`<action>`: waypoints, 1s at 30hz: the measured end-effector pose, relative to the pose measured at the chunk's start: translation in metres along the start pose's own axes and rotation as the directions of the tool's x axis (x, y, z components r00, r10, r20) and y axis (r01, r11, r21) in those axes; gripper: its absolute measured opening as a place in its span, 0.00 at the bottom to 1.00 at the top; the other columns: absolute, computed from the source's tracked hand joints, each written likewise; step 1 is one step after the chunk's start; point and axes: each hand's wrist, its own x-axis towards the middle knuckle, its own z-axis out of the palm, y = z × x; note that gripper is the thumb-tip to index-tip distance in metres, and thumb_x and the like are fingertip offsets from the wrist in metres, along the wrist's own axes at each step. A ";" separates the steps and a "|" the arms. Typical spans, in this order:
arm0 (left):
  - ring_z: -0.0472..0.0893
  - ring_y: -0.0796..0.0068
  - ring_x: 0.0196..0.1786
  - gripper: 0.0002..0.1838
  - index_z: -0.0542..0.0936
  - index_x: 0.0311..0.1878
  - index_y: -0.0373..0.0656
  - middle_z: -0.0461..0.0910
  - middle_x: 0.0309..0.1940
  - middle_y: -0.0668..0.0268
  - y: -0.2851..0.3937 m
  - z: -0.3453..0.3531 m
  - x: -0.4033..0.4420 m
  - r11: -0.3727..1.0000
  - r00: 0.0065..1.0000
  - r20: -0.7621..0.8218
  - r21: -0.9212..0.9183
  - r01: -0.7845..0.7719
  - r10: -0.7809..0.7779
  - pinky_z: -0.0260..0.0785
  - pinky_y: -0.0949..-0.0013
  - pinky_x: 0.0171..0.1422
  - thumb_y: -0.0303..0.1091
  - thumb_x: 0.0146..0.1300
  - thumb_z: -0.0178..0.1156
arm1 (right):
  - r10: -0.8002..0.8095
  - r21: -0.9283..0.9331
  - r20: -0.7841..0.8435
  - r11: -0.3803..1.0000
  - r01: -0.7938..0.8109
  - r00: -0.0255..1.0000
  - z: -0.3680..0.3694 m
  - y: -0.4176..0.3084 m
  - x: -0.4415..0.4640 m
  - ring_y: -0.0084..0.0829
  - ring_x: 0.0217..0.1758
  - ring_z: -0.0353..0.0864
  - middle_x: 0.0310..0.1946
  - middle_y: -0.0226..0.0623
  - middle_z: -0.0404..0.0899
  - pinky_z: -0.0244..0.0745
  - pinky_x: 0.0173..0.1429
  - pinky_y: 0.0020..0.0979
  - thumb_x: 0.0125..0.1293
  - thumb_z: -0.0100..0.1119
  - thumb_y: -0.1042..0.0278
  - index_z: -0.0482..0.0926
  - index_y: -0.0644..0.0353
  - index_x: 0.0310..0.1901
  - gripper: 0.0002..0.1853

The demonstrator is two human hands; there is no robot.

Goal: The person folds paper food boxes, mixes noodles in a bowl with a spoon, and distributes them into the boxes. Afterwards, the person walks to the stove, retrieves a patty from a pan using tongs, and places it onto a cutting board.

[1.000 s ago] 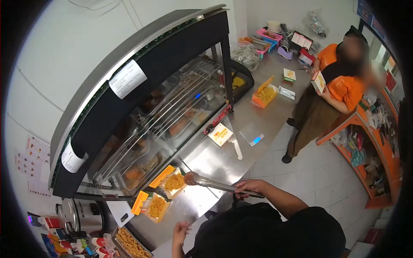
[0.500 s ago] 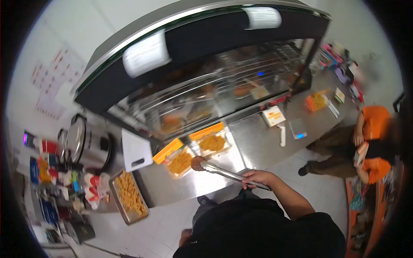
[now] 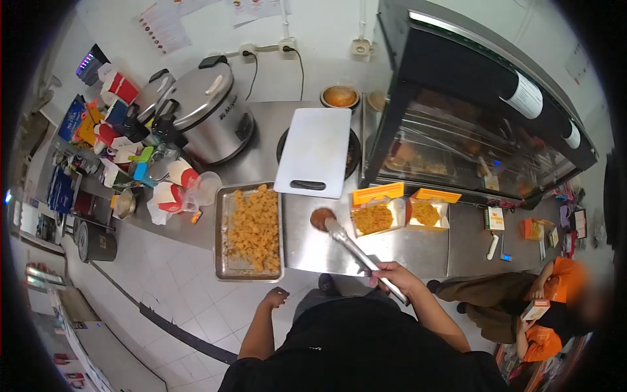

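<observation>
My right hand (image 3: pixel 396 279) is wrapped round the handle of metal tongs (image 3: pixel 356 251). A round reddish-brown piece, like a patty (image 3: pixel 322 218), is at the tongs' tip, above the steel counter. To the right of it are two open boxes of orange-yellow food, the nearer box (image 3: pixel 373 218) and the farther box (image 3: pixel 427 214), both with orange lids raised. My left hand (image 3: pixel 277 298) hangs below the counter's front edge, holding nothing, its fingers loosely bent and apart. Close above it is a metal tray (image 3: pixel 282 251) of golden fried pieces (image 3: pixel 255 228).
A white cutting board (image 3: pixel 315 147) lies behind the tray. Rice cookers (image 3: pixel 206 121) and stacked packaging stand left; a glass display warmer (image 3: pixel 457 144) stands right. A person in an orange shirt (image 3: pixel 545 340) holds a small box at the far right.
My view has swung left, bringing the tray and cutting board to the middle. The tongs with the brown piece have moved from the boxes towards the tray. My left hand has come into clear view.
</observation>
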 end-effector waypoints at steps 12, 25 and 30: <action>0.86 0.64 0.46 0.24 0.78 0.57 0.46 0.86 0.47 0.62 -0.120 0.014 -0.024 0.948 0.998 0.045 -0.313 0.049 -0.037 0.76 0.51 0.48 0.49 0.65 0.70 | -0.086 -0.037 -0.269 0.996 0.079 0.959 0.066 -0.070 0.096 0.26 0.25 0.79 0.35 0.37 0.85 0.76 0.30 0.29 0.67 0.69 0.52 0.79 0.61 0.51 0.22; 0.87 0.66 0.45 0.19 0.78 0.58 0.47 0.87 0.48 0.63 -0.130 0.003 -0.031 0.933 0.995 -0.048 -0.353 0.062 -0.084 0.76 0.55 0.46 0.46 0.69 0.65 | -0.657 -0.965 -0.246 0.235 -0.115 0.713 0.094 -0.042 0.053 0.51 0.35 0.87 0.35 0.49 0.85 0.82 0.40 0.48 0.69 0.60 0.57 0.77 0.65 0.55 0.21; 0.87 0.67 0.43 0.18 0.78 0.56 0.48 0.87 0.45 0.63 -0.105 -0.008 -0.031 0.959 0.999 -0.052 -0.285 -0.004 -0.011 0.76 0.57 0.43 0.45 0.69 0.65 | -0.835 -0.923 -0.109 -0.117 -0.368 0.539 0.067 -0.122 0.109 0.40 0.30 0.88 0.30 0.43 0.84 0.82 0.30 0.39 0.67 0.57 0.69 0.78 0.66 0.51 0.14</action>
